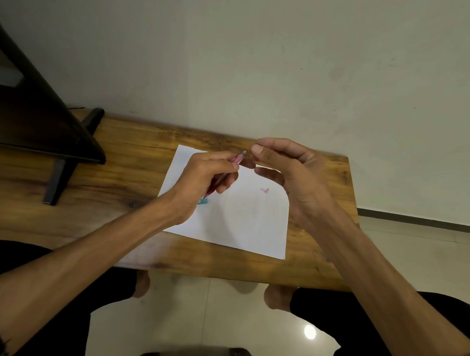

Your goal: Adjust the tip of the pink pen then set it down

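Observation:
My left hand [205, 176] grips a pink mechanical pencil [238, 158] above a white sheet of paper [242, 221]; the pencil's tip points down toward me and its silver top end points up and right. My right hand [288, 174] hovers just right of the pencil's top end, fingers bent, forefinger and thumb close together beside it; whether they pinch anything small is not visible. A tiny pink cap [266, 190] lies on the paper under my right hand. A teal eraser [203, 201] peeks out below my left hand.
The paper lies on a wooden table [120, 178] set against a pale wall. A dark screen on black legs [55, 132] stands at the table's left. My knees and the tiled floor [203, 311] show below the front edge.

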